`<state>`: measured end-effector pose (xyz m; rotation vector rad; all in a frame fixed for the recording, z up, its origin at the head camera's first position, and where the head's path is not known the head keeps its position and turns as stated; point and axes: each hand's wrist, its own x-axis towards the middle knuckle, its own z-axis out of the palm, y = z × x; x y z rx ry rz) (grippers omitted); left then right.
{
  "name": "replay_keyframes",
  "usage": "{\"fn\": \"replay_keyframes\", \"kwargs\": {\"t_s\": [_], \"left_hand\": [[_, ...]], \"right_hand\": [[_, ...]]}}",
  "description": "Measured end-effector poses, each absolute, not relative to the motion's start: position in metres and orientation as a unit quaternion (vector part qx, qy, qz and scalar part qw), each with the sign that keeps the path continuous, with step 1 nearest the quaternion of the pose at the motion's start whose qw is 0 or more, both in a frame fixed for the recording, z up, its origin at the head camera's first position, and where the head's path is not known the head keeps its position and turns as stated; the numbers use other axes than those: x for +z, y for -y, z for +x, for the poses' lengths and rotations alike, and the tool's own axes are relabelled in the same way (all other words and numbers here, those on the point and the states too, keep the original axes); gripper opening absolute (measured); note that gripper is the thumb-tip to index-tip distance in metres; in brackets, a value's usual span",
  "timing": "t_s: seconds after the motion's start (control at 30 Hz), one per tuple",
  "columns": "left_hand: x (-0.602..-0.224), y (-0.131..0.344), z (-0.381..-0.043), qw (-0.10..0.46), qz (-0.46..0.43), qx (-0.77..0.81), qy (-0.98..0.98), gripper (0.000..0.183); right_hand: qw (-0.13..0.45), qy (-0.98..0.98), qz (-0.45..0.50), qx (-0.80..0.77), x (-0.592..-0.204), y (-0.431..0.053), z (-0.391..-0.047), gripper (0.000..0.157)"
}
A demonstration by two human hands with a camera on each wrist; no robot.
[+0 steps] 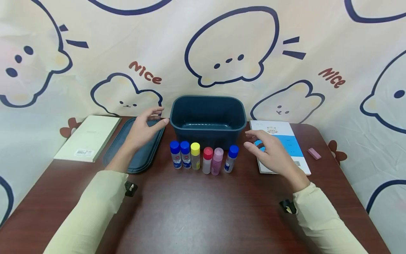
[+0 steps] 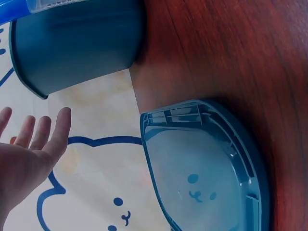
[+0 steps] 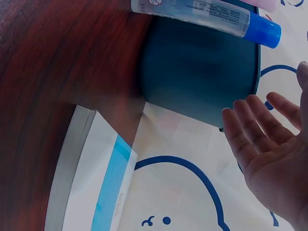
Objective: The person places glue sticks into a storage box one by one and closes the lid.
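Note:
A dark teal plastic bin [image 1: 207, 133] stands at the back of the table between the two hands. My left hand [image 1: 146, 127] hovers above the flat teal lid [image 1: 139, 160], just left of the bin, its fingers loosely bent around nothing. On the other side my right hand [image 1: 269, 150] is held over the blue-and-white book [image 1: 287, 141], apart from the bin and holding nothing. In front of the bin several glue sticks stand in a row: blue-capped ones [image 1: 175, 155], a yellow-capped one [image 1: 195, 156], a red-capped one [image 1: 207, 160], and a pink one [image 1: 217, 161].
A pale green book [image 1: 88, 138] lies at the table's far left. Near the right edge is a small pink eraser [image 1: 314, 153]. A printed cloth [image 1: 228, 42] hangs behind the brown table [image 1: 196, 211].

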<state>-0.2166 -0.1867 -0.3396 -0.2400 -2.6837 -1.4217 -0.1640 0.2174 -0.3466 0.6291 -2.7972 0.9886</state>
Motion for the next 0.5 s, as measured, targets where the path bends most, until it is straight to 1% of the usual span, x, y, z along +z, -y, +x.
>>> {"fn": "replay_keyframes", "kwargs": {"t_s": [0.23, 0.5], "left_hand": [[-0.3409, 0.1828, -0.2221, 0.03, -0.081, -0.5, 0.862, 0.05], [-0.3439, 0.1781, -0.2266, 0.006, -0.084, -0.54, 0.838, 0.049]], "right_hand": [[0.042, 0.909, 0.223, 0.349, -0.3502, -0.2145, -0.1633, 0.05], [0.026, 0.902, 0.237, 0.36, -0.3556, -0.207, -0.1626, 0.059]]}}
